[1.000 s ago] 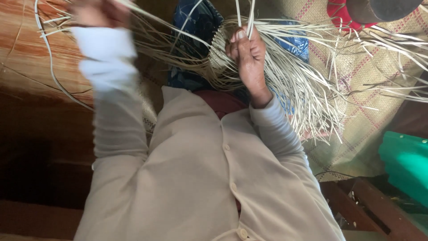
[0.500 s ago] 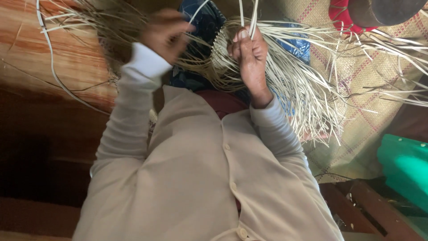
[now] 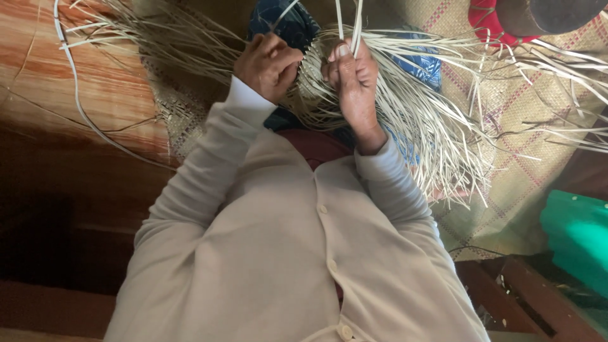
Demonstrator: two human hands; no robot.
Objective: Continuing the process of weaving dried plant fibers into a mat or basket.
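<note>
Since a second ago, left hand (image 3: 269,63) came from far left to the woven piece (image 3: 311,73) mid-weave; right hand (image 3: 353,76) pinches strips (image 3: 418,107). Left fingers closed there; next strip probably needs crossing.

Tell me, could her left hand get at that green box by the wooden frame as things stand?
Probably not easily. The left hand is closed on the pale strips up by the right hand, while the green box lies far off on the right side, past her right arm.

No packages, labels, signs, screens visible
</note>
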